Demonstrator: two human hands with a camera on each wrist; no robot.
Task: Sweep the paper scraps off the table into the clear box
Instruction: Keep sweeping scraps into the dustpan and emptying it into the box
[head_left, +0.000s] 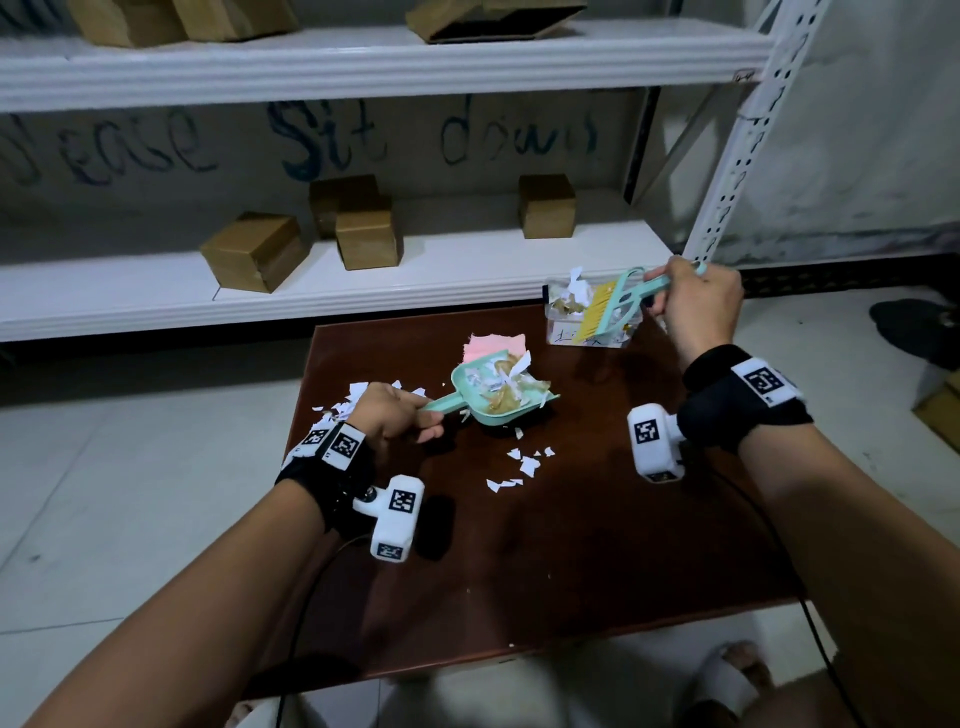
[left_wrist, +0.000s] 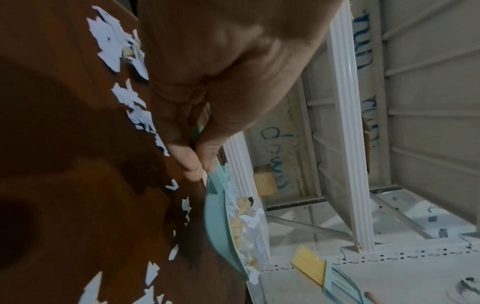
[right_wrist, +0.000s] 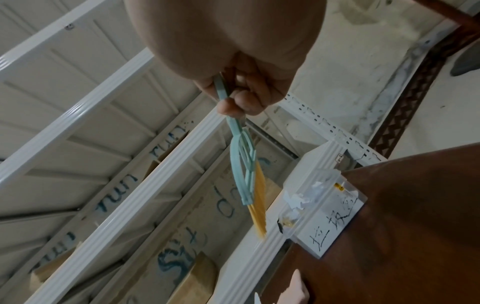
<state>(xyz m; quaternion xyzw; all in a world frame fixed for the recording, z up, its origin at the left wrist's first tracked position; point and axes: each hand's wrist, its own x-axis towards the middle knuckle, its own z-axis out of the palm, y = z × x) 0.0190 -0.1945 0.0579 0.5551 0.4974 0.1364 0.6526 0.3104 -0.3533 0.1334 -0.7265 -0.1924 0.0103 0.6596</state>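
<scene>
Dim, flat indoor light throughout. In the head view the dark brown wooden desk (head_left: 571, 545) carries soft shadows beneath the wrists and a faint sheen near 6 o'clock. Edges bow with wide-angle distortion. Both wrist views are soft and grainy, the palms at 12 o'clock blurred.

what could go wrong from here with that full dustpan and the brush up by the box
1. The dustpan in the left hand is heaped with scraps above its rim and still short of the clear box; tilting it on the way may spill them onto the table.
2. The right hand holds the brush right over the small box, so it may block the pour or knock the box, which sits near the table's far edge.
3. Loose scraps remain on the table and could be missed.
</scene>
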